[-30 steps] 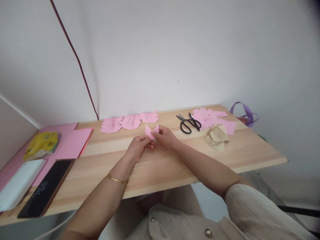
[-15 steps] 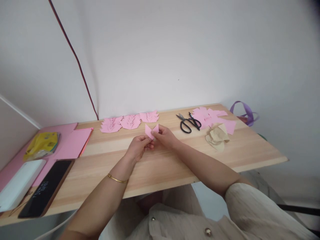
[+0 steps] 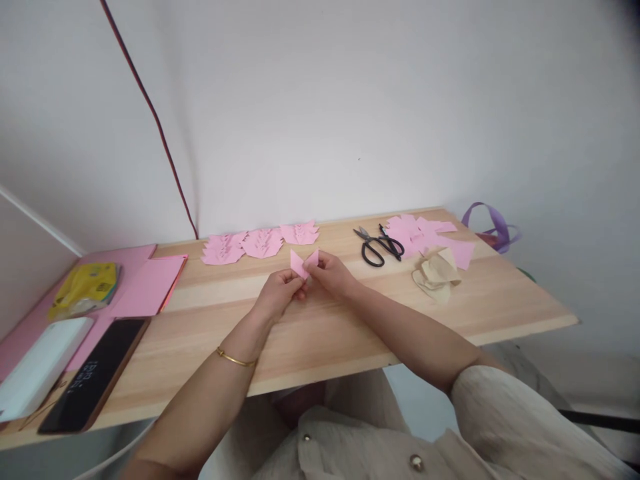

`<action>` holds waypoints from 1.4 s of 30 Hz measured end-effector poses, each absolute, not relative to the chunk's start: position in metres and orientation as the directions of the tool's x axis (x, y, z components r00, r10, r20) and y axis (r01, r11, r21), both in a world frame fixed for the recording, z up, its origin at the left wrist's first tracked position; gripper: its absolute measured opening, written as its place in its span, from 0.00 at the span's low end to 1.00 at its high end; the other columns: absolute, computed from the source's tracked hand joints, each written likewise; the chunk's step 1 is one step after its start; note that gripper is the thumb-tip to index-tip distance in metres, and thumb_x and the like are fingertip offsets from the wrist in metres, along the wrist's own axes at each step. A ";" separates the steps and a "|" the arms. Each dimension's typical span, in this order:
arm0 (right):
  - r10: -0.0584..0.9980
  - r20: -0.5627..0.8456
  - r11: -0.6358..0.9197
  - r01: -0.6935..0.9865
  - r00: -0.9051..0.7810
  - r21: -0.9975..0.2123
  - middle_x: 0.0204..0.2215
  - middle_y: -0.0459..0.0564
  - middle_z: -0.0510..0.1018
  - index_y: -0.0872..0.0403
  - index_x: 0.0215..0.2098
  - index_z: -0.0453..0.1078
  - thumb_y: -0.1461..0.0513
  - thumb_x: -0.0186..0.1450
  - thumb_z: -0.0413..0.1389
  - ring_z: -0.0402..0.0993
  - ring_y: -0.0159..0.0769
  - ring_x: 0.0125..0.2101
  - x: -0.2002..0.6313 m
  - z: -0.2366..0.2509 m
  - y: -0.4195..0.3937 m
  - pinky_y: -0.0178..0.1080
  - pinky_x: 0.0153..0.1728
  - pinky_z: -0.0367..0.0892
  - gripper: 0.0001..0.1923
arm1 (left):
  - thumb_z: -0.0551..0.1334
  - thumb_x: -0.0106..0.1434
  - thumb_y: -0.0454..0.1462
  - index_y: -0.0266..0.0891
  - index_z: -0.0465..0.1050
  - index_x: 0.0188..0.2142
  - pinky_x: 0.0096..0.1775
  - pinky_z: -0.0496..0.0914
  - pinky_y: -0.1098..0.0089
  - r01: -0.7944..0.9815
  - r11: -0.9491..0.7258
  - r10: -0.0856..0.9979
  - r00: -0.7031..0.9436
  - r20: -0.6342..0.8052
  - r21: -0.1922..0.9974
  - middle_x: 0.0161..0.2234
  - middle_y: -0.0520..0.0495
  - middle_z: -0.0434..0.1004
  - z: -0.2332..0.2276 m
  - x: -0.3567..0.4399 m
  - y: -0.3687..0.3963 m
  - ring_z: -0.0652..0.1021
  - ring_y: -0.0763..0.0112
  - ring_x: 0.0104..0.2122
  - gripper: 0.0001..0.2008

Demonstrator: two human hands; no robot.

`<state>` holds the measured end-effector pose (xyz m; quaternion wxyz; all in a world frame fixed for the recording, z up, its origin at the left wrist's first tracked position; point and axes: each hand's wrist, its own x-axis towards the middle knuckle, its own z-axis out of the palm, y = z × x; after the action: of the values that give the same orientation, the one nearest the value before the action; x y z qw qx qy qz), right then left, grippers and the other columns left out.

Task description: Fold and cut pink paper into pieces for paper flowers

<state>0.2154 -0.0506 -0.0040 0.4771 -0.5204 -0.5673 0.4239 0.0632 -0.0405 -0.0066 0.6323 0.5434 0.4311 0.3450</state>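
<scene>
A small piece of folded pink paper [image 3: 297, 263] with two upward points is held between my hands, just above the middle of the table. My left hand [image 3: 281, 291] pinches its lower end between thumb and fingers. On the paper's right side, my right hand [image 3: 332, 272] grips it with the thumb in front. Beyond my hands, three clusters of folded pink paper pieces [image 3: 262, 243] lie in a row near the wall. The paper's lower edge is partly hidden by my fingers.
Black-handled scissors [image 3: 373, 252] and a dark pen [image 3: 384, 232] lie to the right, beside pink paper scraps [image 3: 457, 251] and a crumpled beige piece [image 3: 437, 273]. At left are pink sheets [image 3: 150, 287], a yellow packet [image 3: 85, 288], a white box [image 3: 43, 360] and a phone [image 3: 95, 377].
Both hands keep their hold on the folded pink paper, with only slight finger movement. The whole view has shifted by a few pixels.
</scene>
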 end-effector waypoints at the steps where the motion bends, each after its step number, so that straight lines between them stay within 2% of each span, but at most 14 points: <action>1: 0.995 0.103 0.101 0.199 0.003 -0.975 0.24 0.43 0.70 0.55 0.27 0.64 0.57 0.56 0.54 0.64 0.30 0.27 0.216 -0.004 -0.050 0.34 0.30 0.60 0.09 | 0.63 0.50 0.37 0.34 0.70 0.24 0.24 0.62 0.74 0.019 0.185 0.902 0.394 -0.177 0.983 0.22 0.49 0.73 -0.006 0.063 -0.041 0.70 0.77 0.18 0.06; 9: 0.992 0.120 0.124 0.194 -0.031 -0.973 0.22 0.42 0.67 0.56 0.27 0.64 0.54 0.57 0.54 0.62 0.28 0.24 0.215 -0.004 -0.050 0.33 0.28 0.58 0.12 | 0.65 0.49 0.39 0.34 0.70 0.23 0.25 0.62 0.73 -0.003 0.156 0.907 0.397 -0.142 0.988 0.20 0.50 0.72 -0.006 0.062 -0.040 0.69 0.77 0.18 0.09; 15: 0.989 0.037 0.067 0.212 -0.141 -0.975 0.19 0.42 0.66 0.56 0.26 0.67 0.50 0.57 0.54 0.59 0.27 0.20 0.221 -0.002 -0.050 0.32 0.22 0.55 0.16 | 0.64 0.51 0.39 0.35 0.69 0.23 0.25 0.61 0.74 0.046 0.086 0.910 0.403 -0.097 0.995 0.19 0.51 0.71 -0.005 0.060 -0.039 0.68 0.77 0.19 0.08; 19: 0.981 0.106 0.140 0.209 -0.164 -0.968 0.20 0.45 0.70 0.56 0.22 0.66 0.51 0.58 0.53 0.65 0.30 0.24 0.222 -0.001 -0.050 0.33 0.27 0.61 0.16 | 0.64 0.51 0.41 0.34 0.70 0.24 0.25 0.62 0.74 0.052 0.108 0.898 0.424 -0.120 0.993 0.21 0.49 0.71 -0.006 0.060 -0.040 0.69 0.76 0.19 0.10; 24: 0.966 0.176 0.201 0.121 -0.187 -0.972 0.22 0.46 0.72 0.56 0.23 0.66 0.54 0.59 0.53 0.68 0.31 0.26 0.220 0.000 -0.051 0.34 0.30 0.63 0.14 | 0.66 0.51 0.42 0.33 0.72 0.29 0.26 0.62 0.75 -0.057 0.176 0.893 0.430 -0.135 0.983 0.27 0.48 0.73 -0.006 0.060 -0.040 0.70 0.78 0.21 0.13; 27: 0.969 0.167 0.192 0.130 -0.183 -0.973 0.23 0.46 0.73 0.56 0.23 0.67 0.55 0.59 0.53 0.69 0.31 0.27 0.219 0.000 -0.052 0.34 0.31 0.64 0.13 | 0.67 0.50 0.42 0.33 0.71 0.26 0.25 0.61 0.76 -0.073 0.169 0.908 0.400 -0.127 0.983 0.23 0.50 0.72 -0.006 0.060 -0.039 0.69 0.79 0.20 0.12; 32: 0.966 0.099 0.126 0.098 -0.239 -0.987 0.28 0.48 0.75 0.57 0.31 0.70 0.55 0.55 0.57 0.70 0.32 0.30 0.219 0.001 -0.053 0.34 0.33 0.64 0.12 | 0.68 0.49 0.43 0.34 0.68 0.23 0.26 0.62 0.75 -0.071 0.144 0.927 0.359 -0.109 0.987 0.20 0.51 0.70 -0.005 0.061 -0.039 0.68 0.79 0.19 0.14; 36: 0.984 0.081 0.115 0.225 -0.157 -0.968 0.23 0.45 0.72 0.57 0.29 0.69 0.54 0.57 0.55 0.65 0.29 0.24 0.220 -0.001 -0.051 0.32 0.27 0.60 0.14 | 0.67 0.49 0.44 0.35 0.67 0.22 0.25 0.62 0.75 -0.060 0.140 0.936 0.335 -0.112 0.988 0.18 0.53 0.68 -0.005 0.062 -0.039 0.67 0.78 0.18 0.14; 42: 0.972 0.193 0.228 0.351 -0.131 -0.908 0.21 0.43 0.68 0.56 0.25 0.67 0.53 0.60 0.51 0.62 0.28 0.23 0.219 -0.006 -0.049 0.32 0.25 0.57 0.15 | 0.66 0.50 0.42 0.36 0.66 0.22 0.26 0.64 0.74 -0.083 0.134 0.937 0.334 -0.099 0.988 0.19 0.54 0.67 -0.007 0.063 -0.039 0.65 0.80 0.18 0.13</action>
<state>0.2188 -0.0489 -0.0056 0.4259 -0.5032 -0.6576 0.3645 0.0634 -0.0386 -0.0071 0.6306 0.5191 0.4114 0.4046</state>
